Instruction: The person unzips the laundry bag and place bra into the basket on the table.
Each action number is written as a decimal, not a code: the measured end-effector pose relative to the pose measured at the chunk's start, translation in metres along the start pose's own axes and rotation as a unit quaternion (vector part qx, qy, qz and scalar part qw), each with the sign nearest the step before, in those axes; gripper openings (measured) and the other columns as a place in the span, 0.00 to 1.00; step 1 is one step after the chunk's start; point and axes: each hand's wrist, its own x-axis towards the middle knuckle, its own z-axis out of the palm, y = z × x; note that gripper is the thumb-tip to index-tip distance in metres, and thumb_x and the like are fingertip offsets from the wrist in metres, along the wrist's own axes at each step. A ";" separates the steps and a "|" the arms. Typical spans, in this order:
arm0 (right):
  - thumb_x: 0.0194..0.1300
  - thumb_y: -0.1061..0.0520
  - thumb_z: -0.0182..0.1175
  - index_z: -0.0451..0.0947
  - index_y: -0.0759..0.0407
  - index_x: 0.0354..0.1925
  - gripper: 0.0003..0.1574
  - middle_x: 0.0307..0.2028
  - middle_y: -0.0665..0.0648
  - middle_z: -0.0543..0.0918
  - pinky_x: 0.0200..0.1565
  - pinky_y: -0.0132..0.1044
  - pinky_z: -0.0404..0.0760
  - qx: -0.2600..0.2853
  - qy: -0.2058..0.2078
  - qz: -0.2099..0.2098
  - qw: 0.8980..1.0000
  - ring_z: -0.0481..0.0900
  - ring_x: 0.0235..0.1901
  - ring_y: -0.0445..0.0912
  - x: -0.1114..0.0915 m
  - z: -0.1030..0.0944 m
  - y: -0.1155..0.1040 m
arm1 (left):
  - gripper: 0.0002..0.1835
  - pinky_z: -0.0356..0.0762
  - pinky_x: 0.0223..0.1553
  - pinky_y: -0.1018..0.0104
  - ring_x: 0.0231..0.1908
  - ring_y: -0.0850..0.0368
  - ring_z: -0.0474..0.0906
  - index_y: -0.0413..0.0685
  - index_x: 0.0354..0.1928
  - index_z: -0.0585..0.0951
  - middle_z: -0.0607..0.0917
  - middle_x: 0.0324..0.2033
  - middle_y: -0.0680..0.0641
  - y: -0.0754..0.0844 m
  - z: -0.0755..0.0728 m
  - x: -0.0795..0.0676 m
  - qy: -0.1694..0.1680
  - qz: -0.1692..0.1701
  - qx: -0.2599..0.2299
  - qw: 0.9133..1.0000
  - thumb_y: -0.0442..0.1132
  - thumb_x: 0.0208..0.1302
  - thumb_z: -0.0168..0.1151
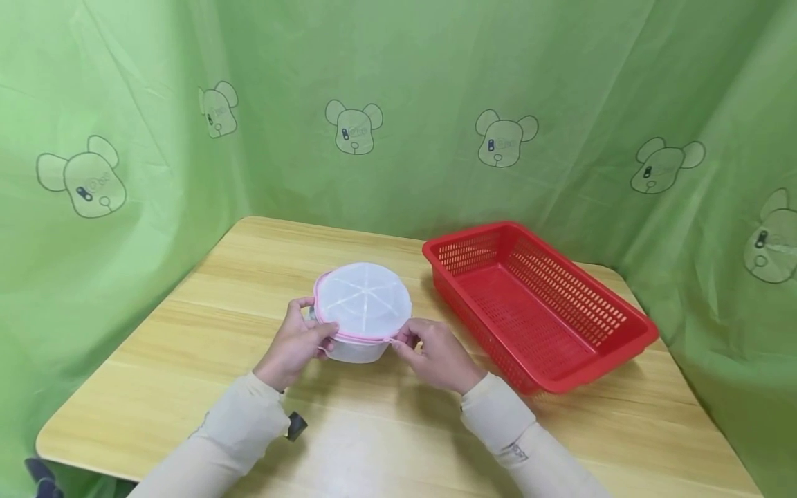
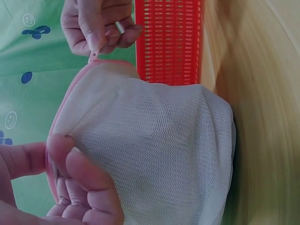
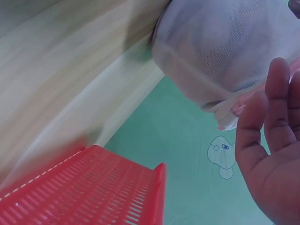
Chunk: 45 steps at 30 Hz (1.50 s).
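A round white mesh laundry bag with a pink zipper round its top edge stands on the table, its flat lid facing up. My left hand grips the bag's left front edge, thumb on top by the zipper. At the front right of the rim, my right hand pinches the zipper pull, seen best in the left wrist view. The mesh side looks filled out and slightly creased. Whatever may be inside cannot be made out through the mesh.
A red perforated plastic basket sits to the right, close beyond my right hand. The wooden table lies beneath everything. Green curtains with bear-head prints hang behind and at both sides. A small dark object shows beside my left sleeve.
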 end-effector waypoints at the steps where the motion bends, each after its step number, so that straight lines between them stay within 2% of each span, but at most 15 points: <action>1: 0.60 0.59 0.67 0.76 0.53 0.26 0.09 0.23 0.42 0.74 0.33 0.35 0.79 -0.003 0.001 0.000 1.000 0.73 0.28 0.41 0.000 0.000 0.001 | 0.36 0.72 0.28 0.66 0.22 0.58 0.75 0.42 0.67 0.49 0.80 0.28 0.45 0.000 0.000 0.000 0.001 0.000 0.003 1.000 0.28 0.64 0.58; 7: 0.59 0.62 0.67 0.75 0.53 0.25 0.11 0.22 0.43 0.73 0.31 0.36 0.78 -0.008 0.016 -0.014 1.000 0.74 0.29 0.42 0.001 -0.001 0.008 | 0.36 0.72 0.26 0.67 0.23 0.58 0.75 0.42 0.67 0.49 0.80 0.29 0.45 0.001 -0.002 -0.001 0.000 -0.001 0.008 1.000 0.28 0.64 0.58; 13: 0.59 0.60 0.67 0.76 0.52 0.26 0.10 0.22 0.42 0.73 0.32 0.32 0.77 -0.011 0.019 -0.007 1.000 0.74 0.28 0.39 0.000 -0.002 0.015 | 0.35 0.71 0.26 0.67 0.22 0.59 0.74 0.41 0.67 0.49 0.80 0.27 0.46 0.003 -0.003 -0.002 0.000 0.002 0.007 1.000 0.28 0.64 0.58; 24: 0.59 0.62 0.66 0.76 0.54 0.27 0.08 0.22 0.43 0.74 0.33 0.35 0.77 -0.002 0.018 0.024 1.000 0.72 0.27 0.39 0.000 -0.007 0.023 | 0.35 0.71 0.27 0.66 0.22 0.58 0.74 0.42 0.67 0.50 0.79 0.27 0.47 0.003 -0.005 -0.003 0.003 -0.002 0.013 1.000 0.28 0.64 0.57; 33: 0.59 0.62 0.67 0.75 0.54 0.26 0.09 0.23 0.44 0.75 0.32 0.34 0.76 -0.015 0.038 0.028 0.999 0.74 0.26 0.42 0.000 -0.010 0.032 | 0.35 0.70 0.26 0.68 0.21 0.58 0.72 0.41 0.66 0.50 0.78 0.27 0.46 0.002 -0.006 -0.003 -0.004 -0.002 0.006 1.000 0.27 0.63 0.56; 45: 0.58 0.62 0.67 0.75 0.55 0.25 0.10 0.22 0.45 0.75 0.33 0.36 0.78 -0.023 0.060 0.028 0.998 0.74 0.28 0.41 0.003 -0.013 0.039 | 0.35 0.70 0.25 0.69 0.20 0.59 0.71 0.41 0.66 0.49 0.77 0.27 0.46 0.001 -0.007 -0.004 -0.019 0.004 0.003 1.000 0.27 0.63 0.56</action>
